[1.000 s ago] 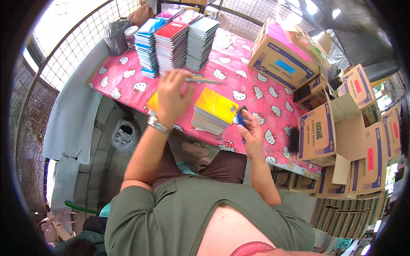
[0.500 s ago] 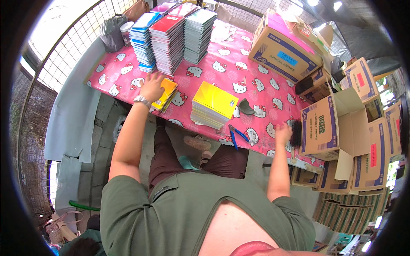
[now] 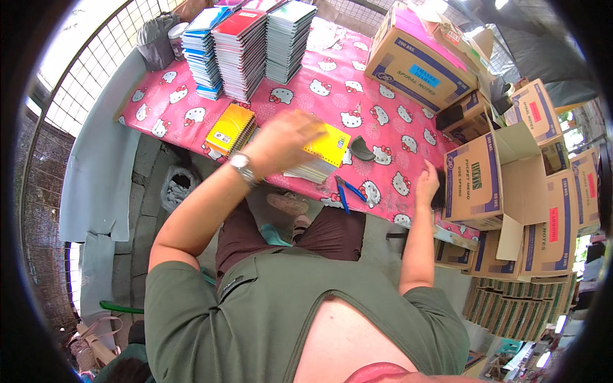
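Note:
My left hand point(image 3: 287, 145), with a watch on the wrist, is over the left side of a stack of loose yellow-covered notebook sheets point(image 3: 331, 145). Motion smears its fingers, so I cannot make out anything in them. To its left, a small pile of yellow spiral notebooks point(image 3: 231, 127) lies near the table's front edge. Over by the right edge is my right hand point(image 3: 426, 185), fingers stretched out and apart, beside a dark bristly bunch point(image 3: 438, 195) partly hidden against a carton. Blue-handled pliers point(image 3: 348, 193) lie open between the yellow stack and my right hand.
Tall stacks of blue point(image 3: 203, 54), red point(image 3: 239, 54) and grey-green notebooks point(image 3: 288, 41) stand at the back left. A dark grey curved piece point(image 3: 363, 149) rests right of the yellow stack. Cardboard cartons point(image 3: 418, 64) line the right side. The table point(image 3: 319, 89) has a pink patterned cover.
My left hand has moved right, from the yellow spiral notebooks to the yellow stack. My right hand has shifted slightly, its fingers now straighter. The whole view has shifted a little.

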`<action>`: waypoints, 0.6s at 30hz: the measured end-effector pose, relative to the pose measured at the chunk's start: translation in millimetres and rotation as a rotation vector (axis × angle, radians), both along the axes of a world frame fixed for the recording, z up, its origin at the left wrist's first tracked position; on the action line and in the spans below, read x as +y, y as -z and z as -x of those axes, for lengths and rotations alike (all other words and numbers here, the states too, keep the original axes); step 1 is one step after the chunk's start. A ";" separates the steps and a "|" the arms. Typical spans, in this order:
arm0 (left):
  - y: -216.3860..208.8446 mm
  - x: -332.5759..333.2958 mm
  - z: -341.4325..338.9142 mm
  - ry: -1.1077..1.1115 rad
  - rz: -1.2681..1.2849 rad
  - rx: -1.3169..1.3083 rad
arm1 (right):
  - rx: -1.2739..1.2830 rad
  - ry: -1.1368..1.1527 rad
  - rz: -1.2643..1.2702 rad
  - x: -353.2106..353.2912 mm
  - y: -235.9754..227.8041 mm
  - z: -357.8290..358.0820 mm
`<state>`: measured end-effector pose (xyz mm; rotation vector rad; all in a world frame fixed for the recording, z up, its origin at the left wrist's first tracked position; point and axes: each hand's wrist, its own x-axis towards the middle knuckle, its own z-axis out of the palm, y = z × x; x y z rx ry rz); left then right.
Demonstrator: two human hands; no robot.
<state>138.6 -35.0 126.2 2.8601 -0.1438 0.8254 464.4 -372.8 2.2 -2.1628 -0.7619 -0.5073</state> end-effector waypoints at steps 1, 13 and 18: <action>-1.2 -18.0 -7.5 0.049 -0.028 0.165 | 0.064 -0.042 -0.004 16.1 -12.0 17.7; -41.1 -12.2 -25.9 0.115 0.045 0.309 | 0.188 -0.659 -0.128 120.3 -138.7 180.1; -26.7 -22.7 -39.9 -0.036 -0.011 -0.003 | 0.123 -0.575 -0.161 135.3 -146.0 179.5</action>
